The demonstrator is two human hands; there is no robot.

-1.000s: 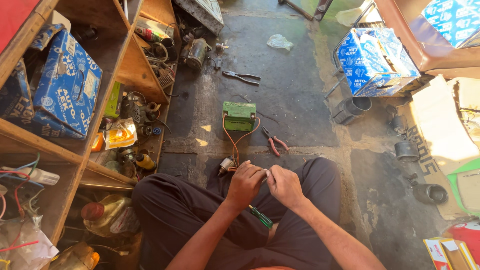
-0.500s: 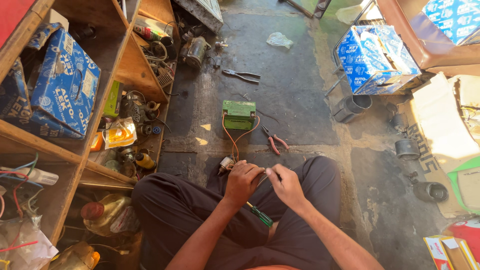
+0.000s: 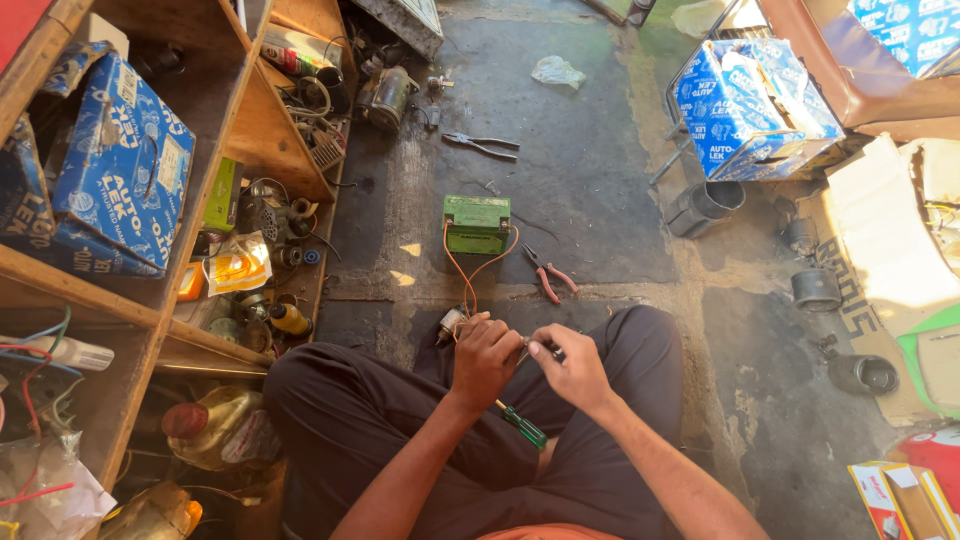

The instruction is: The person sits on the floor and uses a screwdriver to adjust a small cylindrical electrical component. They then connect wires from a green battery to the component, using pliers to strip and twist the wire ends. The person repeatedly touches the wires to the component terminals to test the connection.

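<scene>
Left hand [image 3: 485, 358] closed on green-handled screwdriver [image 3: 524, 428], steadying it over the lap | right hand [image 3: 570, 368] pinched on small metal part [image 3: 530, 347], frame centre | orange wires [image 3: 462, 272] run up-frame to green battery [image 3: 477, 223] | red-handled pliers [image 3: 548, 274] beside.

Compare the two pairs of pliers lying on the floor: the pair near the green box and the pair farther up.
The red-handled pliers lie just right of the green box, close to the person's knees; the dark pliers lie farther off, near the clutter below the shelves. The red-handled pair points roughly up-left with its handles toward the person; the dark pair lies nearly crosswise. The dark pair looks longer and slimmer. Both rest on the floor with handles spread, untouched by either hand.
</scene>
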